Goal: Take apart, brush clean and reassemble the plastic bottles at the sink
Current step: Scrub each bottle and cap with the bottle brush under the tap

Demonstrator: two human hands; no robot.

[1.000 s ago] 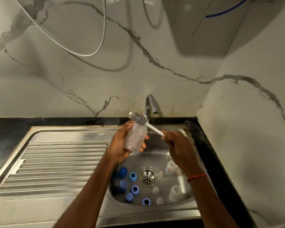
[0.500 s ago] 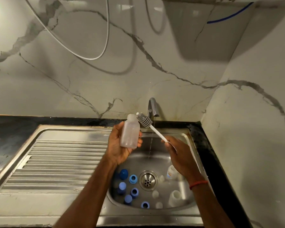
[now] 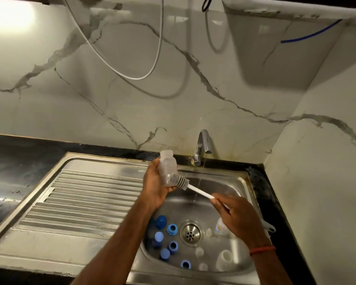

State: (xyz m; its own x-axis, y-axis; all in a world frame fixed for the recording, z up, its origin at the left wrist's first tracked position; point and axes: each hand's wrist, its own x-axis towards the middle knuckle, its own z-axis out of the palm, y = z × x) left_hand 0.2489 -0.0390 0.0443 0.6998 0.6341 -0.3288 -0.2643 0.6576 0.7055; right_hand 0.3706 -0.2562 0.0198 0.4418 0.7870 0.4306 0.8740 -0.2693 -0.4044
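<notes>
Head view: left grip (image 3: 155, 189) holds bottle (image 3: 167, 167), right grip (image 3: 238, 219) holds brush (image 3: 180, 181).

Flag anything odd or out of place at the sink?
Nothing spilled or damaged. One oddity: the tap runs a thin stream into the sink with nothing under it, while the brush rests on the bottle off to the side.

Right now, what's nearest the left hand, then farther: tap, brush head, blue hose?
1. Brush head, against the bottle the left hand holds.
2. Tap, behind, at the sink's back edge.
3. Blue hose, high up on the right.
</notes>
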